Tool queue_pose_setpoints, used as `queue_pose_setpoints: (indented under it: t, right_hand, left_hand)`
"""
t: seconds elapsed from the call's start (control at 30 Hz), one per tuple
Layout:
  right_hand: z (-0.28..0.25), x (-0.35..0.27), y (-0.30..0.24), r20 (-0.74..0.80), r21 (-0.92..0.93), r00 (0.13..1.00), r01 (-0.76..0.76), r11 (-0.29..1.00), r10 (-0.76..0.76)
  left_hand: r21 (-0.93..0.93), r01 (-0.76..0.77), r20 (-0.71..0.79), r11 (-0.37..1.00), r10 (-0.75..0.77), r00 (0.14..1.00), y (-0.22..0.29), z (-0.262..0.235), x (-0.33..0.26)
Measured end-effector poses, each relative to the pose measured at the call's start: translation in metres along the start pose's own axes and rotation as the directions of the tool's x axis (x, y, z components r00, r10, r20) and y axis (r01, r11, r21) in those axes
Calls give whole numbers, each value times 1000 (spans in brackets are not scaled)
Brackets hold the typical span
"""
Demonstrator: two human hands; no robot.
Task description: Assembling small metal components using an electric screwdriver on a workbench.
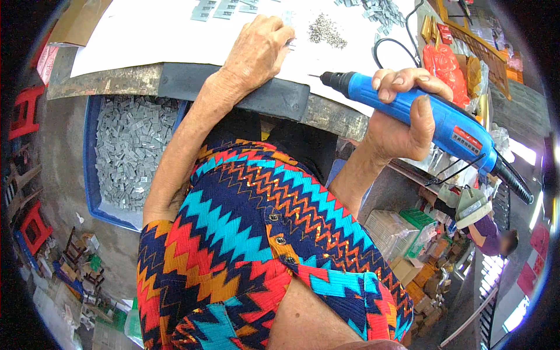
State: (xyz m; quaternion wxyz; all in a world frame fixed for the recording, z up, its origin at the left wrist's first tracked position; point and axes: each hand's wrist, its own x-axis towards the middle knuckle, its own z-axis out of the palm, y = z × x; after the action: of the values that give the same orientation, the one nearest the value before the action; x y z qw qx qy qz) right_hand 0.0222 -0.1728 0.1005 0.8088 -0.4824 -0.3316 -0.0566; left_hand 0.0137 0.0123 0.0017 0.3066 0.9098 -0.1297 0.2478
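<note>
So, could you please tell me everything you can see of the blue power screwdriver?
The blue power screwdriver is a slim plastic-looking tool with a black nose, a thin bit, a red label and a black cord at its rear. The right hand grips its middle, holding it slanted, bit toward the white sheet on the workbench edge.

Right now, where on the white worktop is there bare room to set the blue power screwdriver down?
Bare white sheet lies left of the left hand, below the grey metal parts. It is crowded by the screw pile and cable.
</note>
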Motion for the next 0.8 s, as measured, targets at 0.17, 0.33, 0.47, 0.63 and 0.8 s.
queue_pose_setpoints:
  t: [0.17, 0.33, 0.47, 0.63, 0.8]
  right_hand:
    - [5, 7, 4, -52, 83, 999, 12, 996, -8]
    - [18, 17, 14, -115, 43, 992, -44, 998, 49]
    - [26, 27, 23, -116, 9, 990, -79, 997, 79]
    - [25, 31, 33, -77, -167, 990, -132, 977, 120]
    - [32, 36, 39, -22, -202, 997, -80, 976, 77]
  left_hand:
    - [-22, 3, -11, 1000, -3, 1000, -1, 4, -4]
    - [-50, 30, -29, 998, -31, 999, 2, 6, -9]
    - [-70, 72, -10, 995, -73, 997, 7, 6, -10]
    - [-81, 89, -26, 993, -91, 995, 6, 6, -12]
    - [-109, 97, -20, 989, -100, 995, 9, 4, -9]
